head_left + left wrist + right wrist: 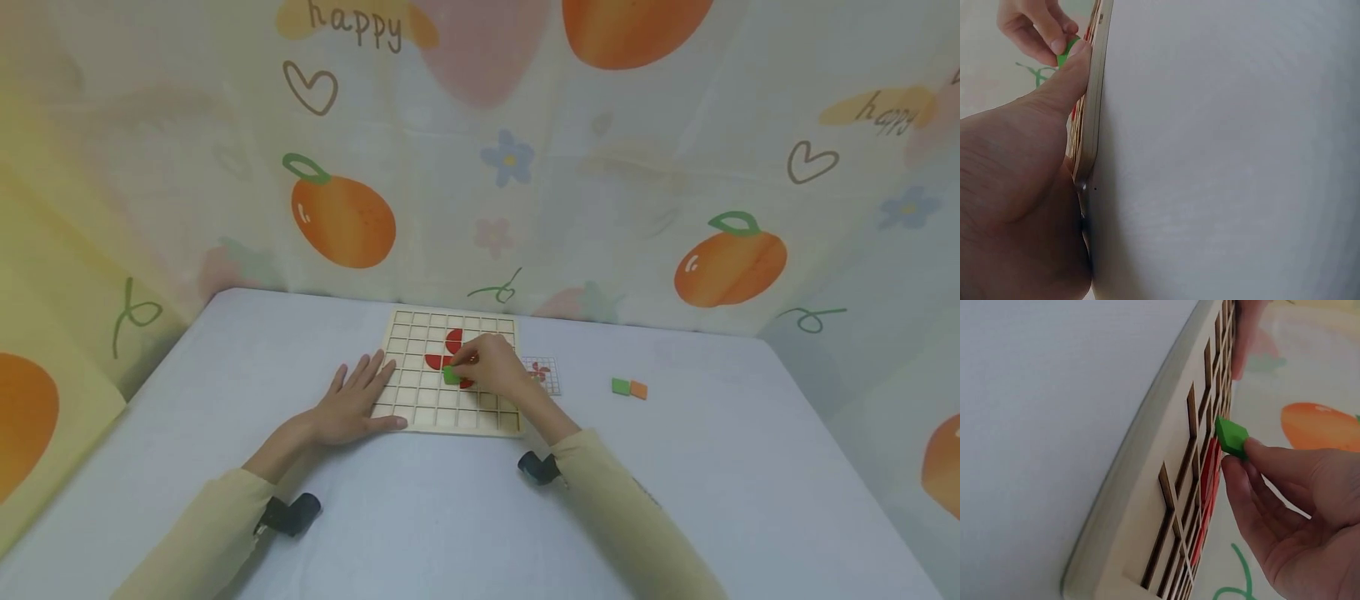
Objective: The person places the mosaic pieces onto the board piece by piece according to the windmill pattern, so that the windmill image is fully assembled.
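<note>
A wooden grid board (pixel 420 408) lies on the table, with several red rounded pieces (pixel 453 340) set in cells near its middle. Over those pieces my right hand (pixel 491 365) pinches a green square tile (pixel 451 376) between thumb and fingers. In the right wrist view the green tile (pixel 1232 437) is tilted, just off the board's face. My left hand (pixel 352 404) lies with spread, straight fingers at the board's left edge; its thumb (pixel 1072 78) touches the near left corner area. The right hand hides part of the red pieces.
A small pattern card (pixel 543 375) with a red design on a grid lies beside the board's right edge, partly behind the right wrist. Farther right, a green tile (pixel 621 387) and an orange tile (pixel 638 390) lie side by side on the white table (pixel 420 517). A printed cloth hangs behind.
</note>
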Available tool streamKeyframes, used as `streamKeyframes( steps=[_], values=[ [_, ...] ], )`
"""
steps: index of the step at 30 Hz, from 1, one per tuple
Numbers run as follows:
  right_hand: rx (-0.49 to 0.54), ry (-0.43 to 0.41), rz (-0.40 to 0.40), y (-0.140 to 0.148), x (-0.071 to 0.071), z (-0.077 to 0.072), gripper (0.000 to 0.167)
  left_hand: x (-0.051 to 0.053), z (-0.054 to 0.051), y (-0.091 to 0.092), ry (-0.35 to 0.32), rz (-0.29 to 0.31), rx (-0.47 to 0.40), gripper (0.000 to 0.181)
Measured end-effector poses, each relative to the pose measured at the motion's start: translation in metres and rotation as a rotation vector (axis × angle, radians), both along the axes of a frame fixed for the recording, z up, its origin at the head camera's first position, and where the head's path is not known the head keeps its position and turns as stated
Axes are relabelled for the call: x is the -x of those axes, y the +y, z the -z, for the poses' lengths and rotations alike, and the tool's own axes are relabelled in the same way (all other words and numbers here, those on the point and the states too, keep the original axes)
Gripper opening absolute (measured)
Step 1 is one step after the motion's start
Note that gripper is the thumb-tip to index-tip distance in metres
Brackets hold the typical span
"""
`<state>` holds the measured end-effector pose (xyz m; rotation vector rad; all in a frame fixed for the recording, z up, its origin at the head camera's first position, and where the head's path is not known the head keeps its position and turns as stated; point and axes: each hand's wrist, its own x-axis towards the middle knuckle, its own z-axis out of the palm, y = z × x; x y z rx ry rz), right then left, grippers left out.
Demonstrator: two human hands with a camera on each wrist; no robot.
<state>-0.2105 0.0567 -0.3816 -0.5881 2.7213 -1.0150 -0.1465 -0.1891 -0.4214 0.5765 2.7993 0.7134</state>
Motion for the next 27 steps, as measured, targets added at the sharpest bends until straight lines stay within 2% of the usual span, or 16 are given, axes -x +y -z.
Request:
streamKeyframes(
  steps=[9, 27],
  values=[
    [-0.033, -0.005, 0.002, -0.0044, -0.0056, 0.0004, 0.009, -0.0005, -0.0015, 0.0003, -0.010, 0.004, -0.010, 0.098],
    [-0.104, 0.032, -0.014, -0.0094, -0.0045, 0.0049, 0.009, -0.0014, 0.0006, 0.0000, 0.006, 0.007, -0.025, 0.098]
  ],
)
